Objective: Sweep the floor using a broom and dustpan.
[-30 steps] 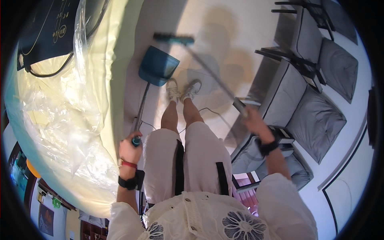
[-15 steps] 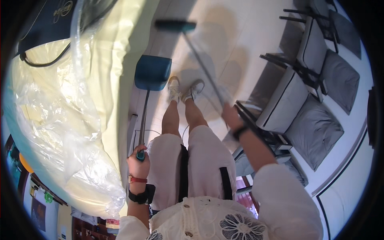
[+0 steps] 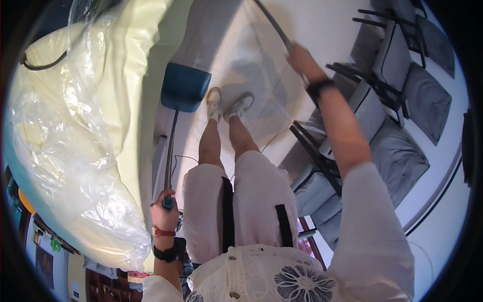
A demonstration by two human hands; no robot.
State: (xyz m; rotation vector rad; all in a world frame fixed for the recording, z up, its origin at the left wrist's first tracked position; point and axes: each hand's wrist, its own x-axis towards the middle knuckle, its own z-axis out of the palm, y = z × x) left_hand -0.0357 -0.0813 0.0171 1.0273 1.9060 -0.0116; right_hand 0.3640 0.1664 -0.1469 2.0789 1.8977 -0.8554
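Observation:
My left hand (image 3: pixel 164 214) is closed round the top end of a long-handled dustpan (image 3: pixel 185 90). The dustpan's teal pan rests on the floor to the left of my shoes, its thin dark handle running up to my fist. Reaching forward to the right, my right hand (image 3: pixel 307 63) grips the grey stick of a broom (image 3: pixel 273 23). That stick slants away to the upper left and leaves the picture at the top edge, so the broom head is hidden.
Along the left stands a long pale-yellow covered surface under clear plastic sheeting (image 3: pixel 75 151). Grey cushioned chairs (image 3: pixel 385 65) with black legs line the right side. A thin cable (image 3: pixel 186 158) lies on the floor (image 3: pixel 211 40) near my legs.
My right arm has stretched forward, carrying the broom away until its head left the picture at the top. My left hand and the dustpan have shifted slightly left in view.

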